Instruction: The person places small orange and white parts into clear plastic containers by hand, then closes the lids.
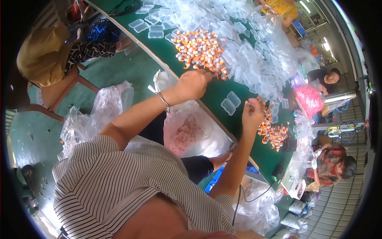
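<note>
So the surface (215,98) is green, pale-edged, and pretty loaded. Using the open box (228,106) as landmark: it's clear plastic, lying between the two hands. Beyond it is a messy heap (248,59) of more clear boxes, the big pile (199,49) of orange-and-grey pieces sits up and left of it, and the small pile (273,134) is to its right.

Left hand (195,83) is left of the open box, fingers curled at the near edge of the big pile. Right hand (253,113) is just right of the box, fingertips pinched together by the small pile. Can't tell if either one has a piece; the fingers hide it.

Room's a workshop: green floor (43,137), ribbed wall (336,209) far right of the box, a seated person (43,55) far left, others past the heap. That person is only partly visible, the heap runs out of the top of the view, and the pinkish stuff in the bag (191,129) below the box is too hazy to make out.
</note>
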`<state>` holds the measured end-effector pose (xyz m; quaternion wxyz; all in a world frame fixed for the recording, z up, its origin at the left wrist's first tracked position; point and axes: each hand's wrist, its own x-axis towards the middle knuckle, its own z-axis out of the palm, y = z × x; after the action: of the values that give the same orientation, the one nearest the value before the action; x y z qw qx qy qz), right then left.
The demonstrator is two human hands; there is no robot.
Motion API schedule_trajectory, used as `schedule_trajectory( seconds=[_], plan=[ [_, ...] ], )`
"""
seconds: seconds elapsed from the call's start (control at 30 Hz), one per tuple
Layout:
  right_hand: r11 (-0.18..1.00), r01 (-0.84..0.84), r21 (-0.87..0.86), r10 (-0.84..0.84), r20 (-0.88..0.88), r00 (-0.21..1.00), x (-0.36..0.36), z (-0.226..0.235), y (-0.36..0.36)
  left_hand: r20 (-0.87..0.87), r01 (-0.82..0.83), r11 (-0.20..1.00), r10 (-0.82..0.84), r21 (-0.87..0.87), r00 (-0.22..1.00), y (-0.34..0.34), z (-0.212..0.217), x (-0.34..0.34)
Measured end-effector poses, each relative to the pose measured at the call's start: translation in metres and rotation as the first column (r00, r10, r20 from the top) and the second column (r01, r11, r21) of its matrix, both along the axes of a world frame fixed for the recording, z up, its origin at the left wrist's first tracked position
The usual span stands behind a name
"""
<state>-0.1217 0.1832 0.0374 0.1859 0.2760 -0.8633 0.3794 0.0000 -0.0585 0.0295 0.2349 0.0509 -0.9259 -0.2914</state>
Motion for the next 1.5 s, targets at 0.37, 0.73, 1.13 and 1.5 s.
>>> schedule_trajectory(
  seconds=[0.37,0.73,1.13,1.5],
  plan=[
    [0.999,0.001,0.047,0.006,-0.144,0.990,0.056,-0.019,-0.021,-0.165,0.243,0.909,-0.197,0.338,0.966,0.063,-0.007,-0.021],
    [0.990,0.051,0.128,-0.043,-0.059,0.997,0.043,-0.009,-0.011,-0.202,0.191,0.981,-0.179,0.042,0.963,0.069,-0.011,-0.014],
    [0.987,-0.086,0.137,0.102,-0.114,0.988,0.017,-0.007,-0.007,-0.251,0.209,0.978,-0.198,0.018,0.947,0.067,-0.013,-0.012],
    [0.947,-0.263,0.186,0.291,-0.140,0.947,0.054,0.001,0.000,-0.219,0.267,0.954,-0.292,-0.140,0.931,0.064,-0.013,-0.017]
  ],
)
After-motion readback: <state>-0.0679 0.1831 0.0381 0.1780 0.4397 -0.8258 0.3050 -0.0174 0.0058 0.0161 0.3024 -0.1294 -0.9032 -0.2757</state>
